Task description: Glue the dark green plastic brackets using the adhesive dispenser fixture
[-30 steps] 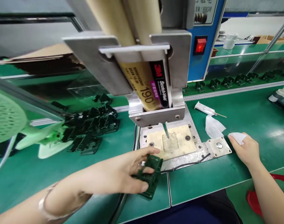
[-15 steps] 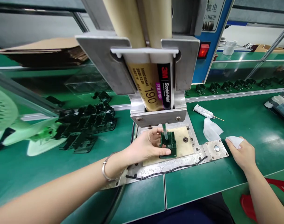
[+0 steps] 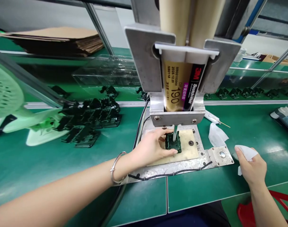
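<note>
My left hand (image 3: 155,145) grips a small dark green plastic part (image 3: 170,145) between thumb and fingers, over a cream pad (image 3: 190,151) on a metal base plate. The nozzle (image 3: 175,133) of an adhesive cartridge (image 3: 178,86) points down at the part; whether its tip touches cannot be made out. The cartridge, labelled 3M Scotch-Weld, sits in a metal holder (image 3: 177,119). My right hand (image 3: 252,165) is closed on a white wipe (image 3: 246,152), just right of a round metal button (image 3: 222,154) on the base. A second wipe (image 3: 218,135) lies behind that button.
Several dark parts (image 3: 94,113) are grouped at left beside a green fan (image 3: 43,121). More parts (image 3: 238,92) line the back shelf. A syringe (image 3: 212,117) lies behind the wipe. Cardboard sheets (image 3: 61,33) are stacked at back left. A black cable (image 3: 158,176) runs along the base.
The camera view has shifted, so the dispenser appears further right. The dark green part is tilted differently in my left hand. My right hand, still with the wipe, sits slightly farther from the button.
</note>
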`<state>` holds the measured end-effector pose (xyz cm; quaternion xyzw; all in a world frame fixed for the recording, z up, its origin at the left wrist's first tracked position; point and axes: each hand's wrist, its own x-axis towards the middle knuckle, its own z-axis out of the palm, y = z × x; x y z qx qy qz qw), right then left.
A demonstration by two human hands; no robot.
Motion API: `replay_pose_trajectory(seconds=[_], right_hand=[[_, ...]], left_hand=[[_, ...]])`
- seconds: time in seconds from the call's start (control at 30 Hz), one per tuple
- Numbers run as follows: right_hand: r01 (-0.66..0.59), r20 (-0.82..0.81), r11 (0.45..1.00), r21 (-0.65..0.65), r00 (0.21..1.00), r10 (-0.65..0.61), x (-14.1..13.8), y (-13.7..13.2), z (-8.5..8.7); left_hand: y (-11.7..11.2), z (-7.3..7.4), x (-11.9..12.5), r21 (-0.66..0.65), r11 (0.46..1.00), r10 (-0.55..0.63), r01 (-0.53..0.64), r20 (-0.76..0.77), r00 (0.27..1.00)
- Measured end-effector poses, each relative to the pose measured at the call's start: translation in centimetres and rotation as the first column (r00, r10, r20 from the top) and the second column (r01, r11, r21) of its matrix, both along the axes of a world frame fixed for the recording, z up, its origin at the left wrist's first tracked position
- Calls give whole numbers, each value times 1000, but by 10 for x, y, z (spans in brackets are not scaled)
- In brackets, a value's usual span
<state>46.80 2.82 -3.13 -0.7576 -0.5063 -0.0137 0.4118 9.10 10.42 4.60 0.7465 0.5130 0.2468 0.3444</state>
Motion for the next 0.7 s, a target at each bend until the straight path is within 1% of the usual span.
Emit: replay_pose_trajectory(seconds=[0.03, 0.1, 0.17, 0.2, 0.23, 0.27, 0.3, 0.33, 0.37, 0.4, 0.43, 0.47, 0.5, 0.53, 0.6, 0.63, 0.7], right_hand=[[3, -29, 1000, -4, 1000, -4, -3, -1, 0], [30, -101, 999, -25, 994, -32, -8, 0, -2], [79, -197, 995, -63, 976, -90, -11, 2, -5], [90, -257, 992, -85, 960, -109, -13, 4, -7], [85, -319, 991, -103, 941, -114, -16, 5, -8], [65, -379, 991, -117, 920, -105, -18, 6, -8], [30, -435, 991, -130, 896, -84, -21, 8, -8], [-10, -485, 989, -145, 872, -62, -25, 8, -7], [-42, -528, 986, -164, 848, -52, -29, 9, -5], [-67, -565, 980, -188, 823, -53, -32, 9, -3], [-84, -599, 973, -214, 799, -63, -35, 9, -1], [-90, -623, 967, -237, 778, -80, -37, 8, 2], [-88, -634, 963, -256, 767, -98, -38, 7, 4], [-73, -630, 961, -268, 768, -117, -39, 7, 5], [-27, -582, 959, -283, 799, -150, -38, 5, 6], [5, -551, 959, -283, 818, -167, -37, 5, 6], [53, -520, 962, -269, 832, -191, -33, 5, 1]], left_hand=[[-1, -1, 1, 1, 1000, 6, -6, 0, 1000], [-1, 0, 1, 0, 1000, -18, 18, -6, 1000], [-3, 7, -4, 11, 998, -62, 62, -2, 998], [-5, 11, -11, 12, 998, -57, 57, 2, 998], [-9, 15, -20, 16, 1000, -17, 17, 2, 1000], [-14, 18, -32, 21, 998, 60, -59, -7, 998], [-21, 19, -46, 18, 986, 165, -164, -22, 986], [-30, 17, -61, 17, 961, 278, -277, -43, 960], [-39, 14, -77, 0, 931, 363, -364, -73, 929], [-48, 9, -92, -61, 898, 430, -435, -83, 899], [-57, 2, -105, -163, 862, 475, -479, -64, 878], [-66, -5, -115, -258, 836, 490, -485, -50, 871], [-74, -12, -122, -314, 819, 497, -481, -31, 867], [-81, -18, -126, -341, 808, 508, -481, -14, 861], [-90, -26, -124, -316, 806, 529, -501, 5, 849], [-92, -29, -121, -302, 801, 546, -517, 18, 837], [-92, -33, -114, -337, 791, 565, -511, 79, 821]])
